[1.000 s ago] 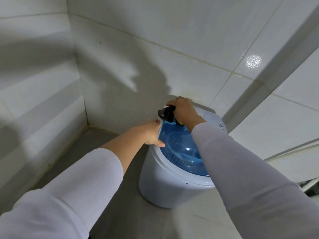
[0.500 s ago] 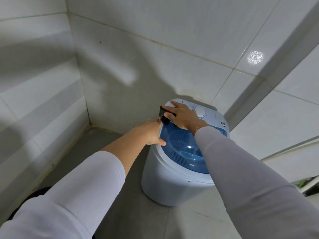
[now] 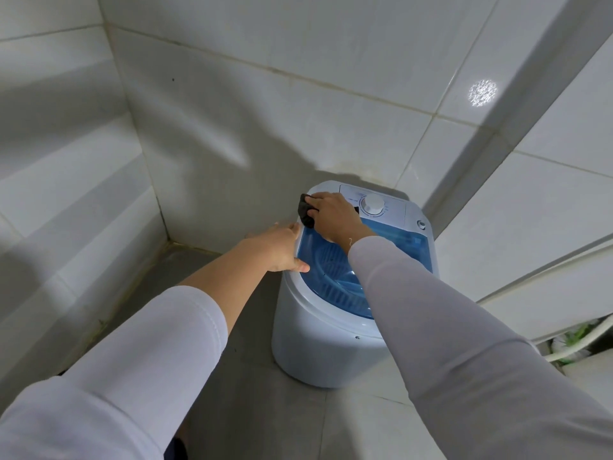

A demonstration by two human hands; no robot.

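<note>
The right hand (image 3: 333,215) has its grip on a dark cloth (image 3: 305,210), bunched under the fingers and pinched by the thumb. It presses the cloth onto the far left corner of a mini washing machine (image 3: 315,343), where the white top meets the control panel (image 3: 394,207). The round timer dial (image 3: 373,204) sits just beside the knuckles, apart from the cloth.

The left hand (image 3: 282,249) holds nothing. Its fingers lie fairly straight against the machine's left wall and the thumb rests along the rim, beside the blue translucent lid (image 3: 331,277), which is down. This looks like bracing so that the tub does not slide while the top is wiped.

The cloth is soft and limp, so it is best kept wadded in the palm with flat pressure rather than held by an edge. The machine looks like light, smooth plastic that could skid or rock on the grey floor (image 3: 252,410), hence the steadying hand. The rim and side wall are the firm places to hold; the lid and dial seem the weaker parts. The machine stands in a corner, close to the white tiled wall (image 3: 265,127). A white hose (image 3: 564,353) lies at the lower right.
</note>
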